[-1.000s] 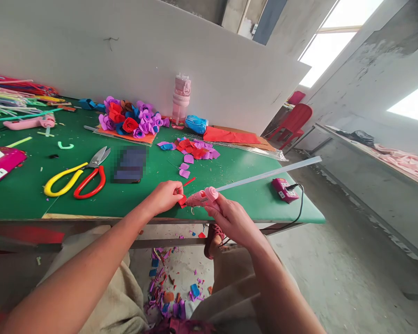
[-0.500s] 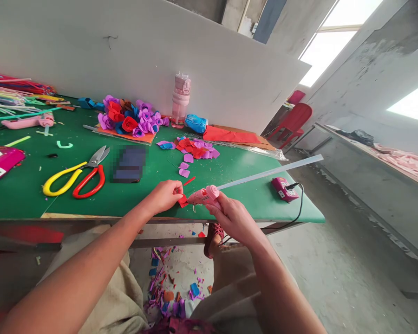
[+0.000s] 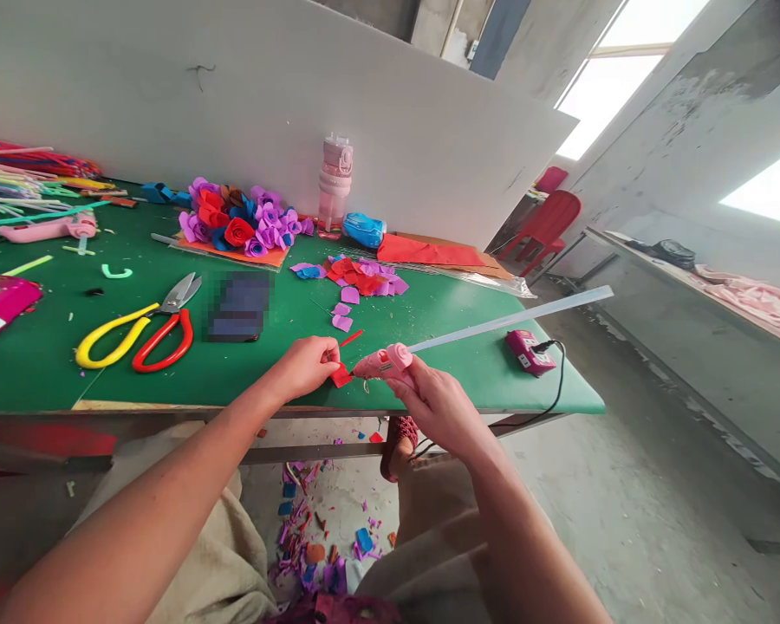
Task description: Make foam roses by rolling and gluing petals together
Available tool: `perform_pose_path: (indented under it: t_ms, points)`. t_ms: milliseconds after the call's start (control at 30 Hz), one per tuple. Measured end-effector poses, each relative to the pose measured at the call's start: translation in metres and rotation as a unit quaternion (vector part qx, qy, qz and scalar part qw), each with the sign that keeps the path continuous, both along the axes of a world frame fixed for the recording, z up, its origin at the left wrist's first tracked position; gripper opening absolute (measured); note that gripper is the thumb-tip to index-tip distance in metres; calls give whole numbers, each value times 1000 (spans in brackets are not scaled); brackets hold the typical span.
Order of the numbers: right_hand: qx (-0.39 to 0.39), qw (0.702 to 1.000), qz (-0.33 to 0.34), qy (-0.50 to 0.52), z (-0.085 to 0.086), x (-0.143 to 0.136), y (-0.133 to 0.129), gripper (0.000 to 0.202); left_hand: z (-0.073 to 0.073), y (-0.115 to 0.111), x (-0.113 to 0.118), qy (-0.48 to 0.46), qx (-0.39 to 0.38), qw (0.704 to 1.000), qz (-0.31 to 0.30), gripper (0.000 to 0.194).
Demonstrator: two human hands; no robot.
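Note:
Near the front edge of the green table, my left hand pinches a small red petal piece. My right hand is wrapped round a pink glue gun, whose nozzle points left at the red piece, very close to it. A long clear glue stick extends from the back of the gun. Just above my left fingertips lies a thin red strip. Loose purple petals and a pile of red and purple petals rest beyond my hands.
Scissors and a dark blurred phone lie left. Behind are paper flowers, a pink bottle and a blue packet. A magenta power socket with a black cable sits right; another glue gun lies far left.
The glue gun in my right hand has shifted very slightly right, its nozzle a little off the red piece. My left hand keeps its pinch. The whole view has drifted slightly.

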State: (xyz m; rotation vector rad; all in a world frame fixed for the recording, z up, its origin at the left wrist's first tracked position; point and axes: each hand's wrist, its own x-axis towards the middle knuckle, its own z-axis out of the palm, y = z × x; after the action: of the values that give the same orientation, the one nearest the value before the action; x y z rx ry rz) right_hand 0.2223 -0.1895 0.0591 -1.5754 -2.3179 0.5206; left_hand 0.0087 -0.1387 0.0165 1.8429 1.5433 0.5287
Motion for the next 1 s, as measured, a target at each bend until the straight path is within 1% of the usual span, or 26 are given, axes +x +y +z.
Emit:
perform_pose_path:
  t_ms: [200, 400, 600, 733, 1000]
  points:
    - [-5, 1000, 13, 23, 5, -1, -3, 23, 5, -2, 0, 5, -13, 1000, -4, 7]
    - [-15, 1000, 23, 8, 2, -7, -3, 22, 8, -3, 2, 0, -18, 1000, -4, 7]
    - [-19, 999, 27, 10, 2, -8, -3, 22, 5, -1, 2, 1, -13, 1000, -4, 6]
    - [-13, 1000, 16, -11, 3, -8, -3, 22, 2, 0, 1, -4, -14, 1000, -7, 7]
    - [8, 999, 6, -35, -1, -5, -2, 24, 1, 0, 0, 5, -9, 1000, -9, 8]
